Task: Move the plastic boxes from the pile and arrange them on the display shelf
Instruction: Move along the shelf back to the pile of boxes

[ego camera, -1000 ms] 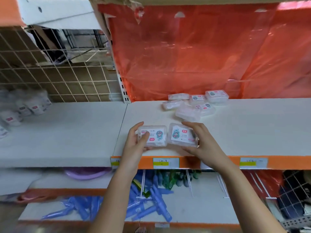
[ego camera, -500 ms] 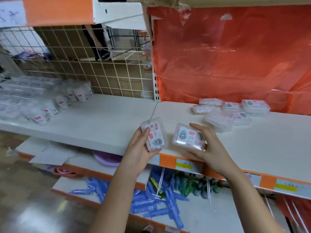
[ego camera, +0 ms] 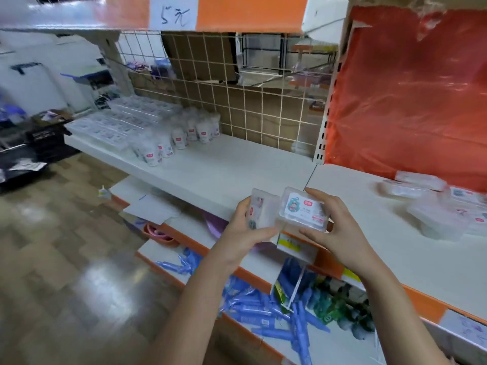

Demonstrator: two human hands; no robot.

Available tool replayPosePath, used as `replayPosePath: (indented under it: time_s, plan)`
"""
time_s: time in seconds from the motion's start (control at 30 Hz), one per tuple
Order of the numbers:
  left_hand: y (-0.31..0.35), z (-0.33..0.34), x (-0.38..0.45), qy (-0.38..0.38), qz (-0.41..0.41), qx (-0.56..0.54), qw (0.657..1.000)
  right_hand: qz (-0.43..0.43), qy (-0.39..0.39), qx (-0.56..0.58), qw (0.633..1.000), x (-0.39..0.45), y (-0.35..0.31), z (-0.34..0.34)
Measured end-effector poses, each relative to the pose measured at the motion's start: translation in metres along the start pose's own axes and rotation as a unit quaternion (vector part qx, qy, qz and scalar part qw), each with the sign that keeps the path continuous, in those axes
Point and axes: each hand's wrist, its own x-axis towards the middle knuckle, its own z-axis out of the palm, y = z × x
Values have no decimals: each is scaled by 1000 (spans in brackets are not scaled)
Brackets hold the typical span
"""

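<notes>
Setting: white display shelf [ego camera: 237, 164] with an orange front edge, wire grid behind its left bay, orange plastic sheet [ego camera: 405, 96] behind its right bay; I view it from the head camera.
Far left: dark crates on a brown floor, too blurred for me to identify.
Shelf, left bay: rows of flat clear packs and a cluster of small white bottles [ego camera: 179, 138]; motion blur keeps me from counting either.
Left hand [ego camera: 242, 233]: fingers curled round one plastic box [ego camera: 263, 212], held on edge above the shelf's front lip; its label is mostly turned away.
Right hand [ego camera: 332, 233]: thumb and fingers pinch a second plastic box [ego camera: 303, 210], label up, touching the first box.
Boxes in hand: two, one per hand.
Pile [ego camera: 434, 206]: remaining clear boxes on the right bay, smeared and cut off by the frame edge; I cannot count them.
Lower shelf: blue packets [ego camera: 263, 306] in a loose heap, partly hidden by my forearms.
</notes>
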Motion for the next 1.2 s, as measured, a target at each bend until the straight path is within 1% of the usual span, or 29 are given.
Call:
replayPosePath:
  time_s: [0.07, 0.17, 0.3, 0.43, 0.6, 0.77, 0.97, 1.13, 1.2]
  plan:
    - [4, -33, -2, 43, 17, 57, 997, -8, -17, 11, 1000, 16, -12, 15]
    - [11, -94, -6, 107, 31, 139, 984, -28, -24, 24, 999, 42, -38, 47]
    - [30, -182, -16, 143, 59, 216, 964, -49, -54, 37, 997, 80, -80, 104]
    - [53, -273, -22, 169, 78, 309, 933, -74, -83, 33, 993, 121, -117, 175]
    - [79, -369, -20, 168, 86, 376, 907, -107, -131, 6, 986, 167, -153, 251]
    - [91, -433, 0, 153, 93, 409, 895, -101, -155, -27, 982, 200, -172, 305]
    - [99, -500, 51, 127, 101, 450, 878, -106, -153, -78, 979, 261, -185, 354]
    - [116, -558, 108, 119, 107, 469, 868, -98, -144, -95, 980, 325, -192, 392]
    - [126, -581, 135, 111, 112, 488, 859, -94, -135, -97, 982, 352, -195, 406]
